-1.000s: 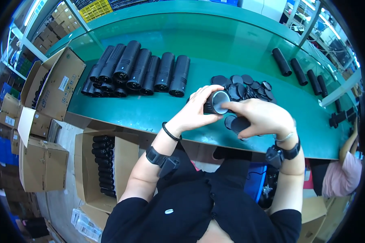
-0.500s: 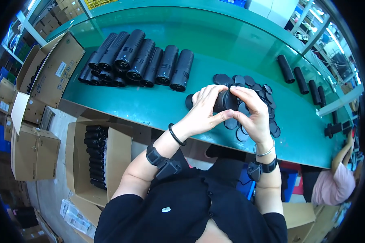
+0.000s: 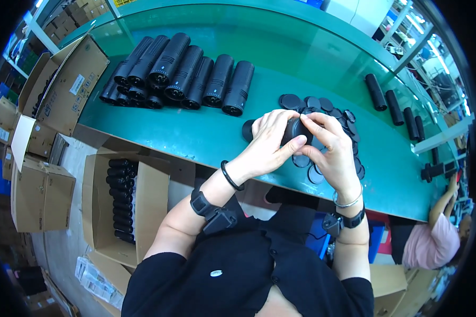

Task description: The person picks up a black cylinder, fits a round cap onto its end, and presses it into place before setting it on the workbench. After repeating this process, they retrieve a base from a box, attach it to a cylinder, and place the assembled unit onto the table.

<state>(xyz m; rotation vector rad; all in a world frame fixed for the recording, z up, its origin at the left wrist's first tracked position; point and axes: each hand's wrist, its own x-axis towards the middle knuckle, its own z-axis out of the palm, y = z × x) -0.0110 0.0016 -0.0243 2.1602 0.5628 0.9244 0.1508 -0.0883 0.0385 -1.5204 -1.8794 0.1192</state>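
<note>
A black ribbed tube [image 3: 297,132] lies sideways between my hands, just above the green bench. My left hand [image 3: 271,138] wraps round its body, and its other end [image 3: 247,130] shows past my knuckles. With curled fingers and thumb, my right hand [image 3: 329,145] grips the rim at the right end. Whether a separate cap sits on that end I cannot tell, since my fingers cover much of it. Round black caps [image 3: 349,127] lie in a loose heap beside and beyond my right hand. Several black tubes [image 3: 188,74] are stacked at the left of the bench.
On the green bench [image 3: 143,129], more black tubes [image 3: 375,92] lie at the right. An open carton [image 3: 152,206] with black tubes stands below at the left, another carton [image 3: 74,79] beside the stack. At the far right is a co-worker's pink sleeve [image 3: 433,243].
My right fingers and thumb have shifted slightly on the rim of the tube. The left hand keeps its hold. The whole view has moved a little.
</note>
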